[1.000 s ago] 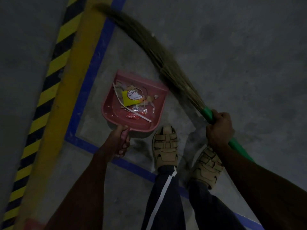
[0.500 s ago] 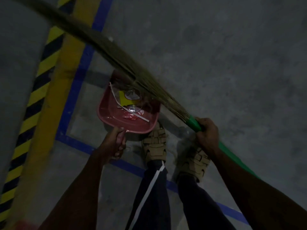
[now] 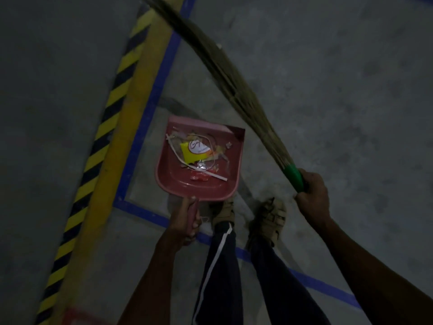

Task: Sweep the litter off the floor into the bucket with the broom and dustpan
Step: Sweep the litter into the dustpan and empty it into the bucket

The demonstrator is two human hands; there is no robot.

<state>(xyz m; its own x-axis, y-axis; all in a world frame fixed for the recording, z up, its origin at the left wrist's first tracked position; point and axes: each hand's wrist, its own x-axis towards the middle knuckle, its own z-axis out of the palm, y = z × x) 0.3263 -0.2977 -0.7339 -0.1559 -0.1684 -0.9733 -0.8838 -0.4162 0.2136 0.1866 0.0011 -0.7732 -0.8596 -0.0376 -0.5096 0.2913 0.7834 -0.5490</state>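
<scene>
**Broom's off the pan now, looks like the load is ready to dump**

Starting on the left: the yellow-and-black hazard stripe (image 3: 103,127) and the blue floor tape (image 3: 150,109) run up the grey concrete floor (image 3: 328,78) same as before, though the whole view has shifted a bit.

The left hand (image 3: 185,221) is wrapped tight around the handle of the pink plastic dustpan (image 3: 164,174), same grip as a second ago. The pan sits just ahead of the tan sandals (image 3: 269,219), inside the taped corner, and it looks roughly level. In it there's the litter: a yellow wrapper with a white oval logo (image 3: 194,150), a white paper strip (image 3: 214,175), some red bits (image 3: 199,178) and clear scraps.

What's changed: half a second ago the long straw broom with the green handle (image 3: 234,83) was lying right across the mouth of the pan. Now its bristles have swung clear to the right and arc up toward the top of the view, not touching the pan at all. The right hand (image 3: 312,195) is clenched on the green grip, holding it off to the side.

My read: the sweeping-in part is done, since I can't spot loose litter on the floor nearby. The bucket isn't clearly in view; there's a blurry reddish thing (image 3: 77,315) at the bottom left, can't tell what. Next job should be carrying the pan over without tipping it.
</scene>
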